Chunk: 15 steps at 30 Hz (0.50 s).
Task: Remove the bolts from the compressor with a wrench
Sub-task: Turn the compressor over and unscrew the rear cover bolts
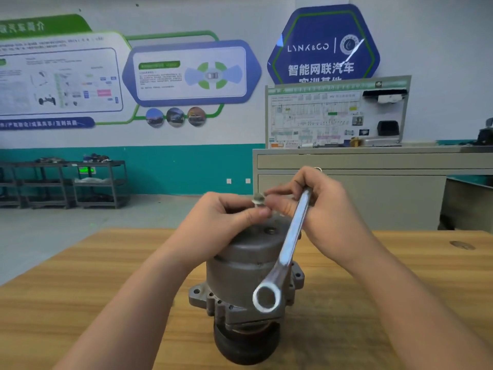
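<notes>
A grey metal compressor (pixel 248 265) stands on end on the wooden table (pixel 80 289), its dark pulley end nearest me. A bolt (pixel 258 201) sticks up above the compressor's top, and the fingertips of both hands pinch it. My left hand (pixel 224 217) comes from the left, with its fingers curled around the bolt's shank. My right hand (pixel 317 209) holds a shiny ring wrench (pixel 289 247) in its palm while its fingertips touch the bolt head. The wrench's ring end (pixel 265 299) hangs down in front of the compressor body. An open bolt hole (pixel 270 231) shows on the top face.
The table edge runs behind the compressor, with a dark knot (pixel 462 245) at the right. Behind stand a grey cabinet (pixel 373 188) with a diagram board (pixel 336 116), a green-topped box (pixel 469 201) at right, and dark shelving racks (pixel 66 182) at far left.
</notes>
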### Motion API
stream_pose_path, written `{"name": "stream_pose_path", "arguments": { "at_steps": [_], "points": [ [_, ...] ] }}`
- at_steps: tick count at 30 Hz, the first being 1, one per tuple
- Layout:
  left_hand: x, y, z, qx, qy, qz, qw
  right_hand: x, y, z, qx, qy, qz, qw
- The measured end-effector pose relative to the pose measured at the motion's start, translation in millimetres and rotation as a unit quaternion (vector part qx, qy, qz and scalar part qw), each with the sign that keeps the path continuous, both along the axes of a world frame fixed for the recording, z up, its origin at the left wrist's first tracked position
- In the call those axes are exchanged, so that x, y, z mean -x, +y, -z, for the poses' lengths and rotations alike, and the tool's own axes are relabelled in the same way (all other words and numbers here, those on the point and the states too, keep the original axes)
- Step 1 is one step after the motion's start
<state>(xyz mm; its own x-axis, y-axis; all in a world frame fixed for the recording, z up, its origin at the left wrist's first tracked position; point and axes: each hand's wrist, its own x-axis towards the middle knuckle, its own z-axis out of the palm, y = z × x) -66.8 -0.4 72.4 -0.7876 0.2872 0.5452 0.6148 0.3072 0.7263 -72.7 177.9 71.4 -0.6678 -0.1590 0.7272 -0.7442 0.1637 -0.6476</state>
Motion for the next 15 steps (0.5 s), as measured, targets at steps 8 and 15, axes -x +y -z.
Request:
{"name": "stream_pose_path", "arguments": {
  "at_steps": [8,15],
  "points": [
    [25.6,-106.0,53.8,-0.036,-0.125,-0.381,0.915,-6.0,-20.7,16.0,-0.070,-0.038,-0.021,0.997],
    [30.6,-145.4,149.1,0.322,-0.293,-0.520,0.735,1.4,-23.9,28.7,-0.082,0.038,0.065,0.994]
  ]
}}
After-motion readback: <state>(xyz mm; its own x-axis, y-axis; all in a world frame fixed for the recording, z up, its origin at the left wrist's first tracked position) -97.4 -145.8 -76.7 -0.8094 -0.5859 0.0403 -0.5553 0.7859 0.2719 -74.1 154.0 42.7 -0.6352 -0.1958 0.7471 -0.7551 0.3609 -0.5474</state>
